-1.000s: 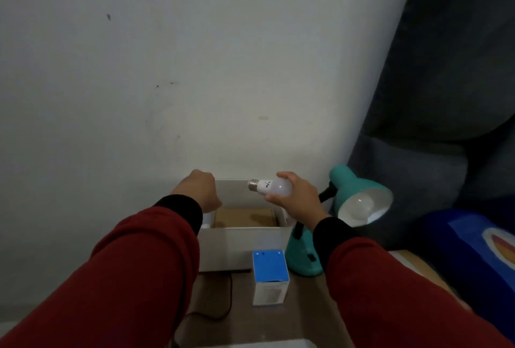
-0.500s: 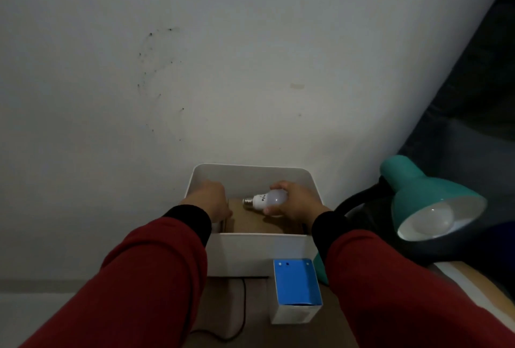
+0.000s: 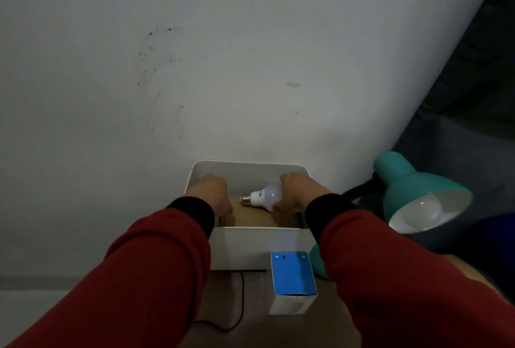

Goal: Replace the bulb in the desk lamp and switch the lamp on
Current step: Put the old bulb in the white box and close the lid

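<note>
I have both hands down inside the white box (image 3: 259,247) that stands against the wall. My right hand (image 3: 299,194) has its fingers curled round the globe of a loose bulb (image 3: 263,197), whose metal screw base points left toward my left hand (image 3: 213,194). The bulb sits low in the box, close above the brown cardboard at its bottom; I cannot tell whether it touches that cardboard. My left hand is knuckles-up near the left wall of the box, its fingers tucked out of sight, so I cannot tell what, if anything, it grips. The teal desk lamp (image 3: 418,194) stands just to the right of the box, its shade turned toward me with 1 bulb already seated inside, unlit. A small blue-topped carton (image 3: 292,278) stands on the surface in front of the box, beside a black cord (image 3: 241,306). I judge the bulb in my hand to be the old one going into storage, so the swap looks nearly done. The next move calls for letting the bulb down gently, freeing both hands, then finding the lamp's switch, which I cannot see from here.
</note>
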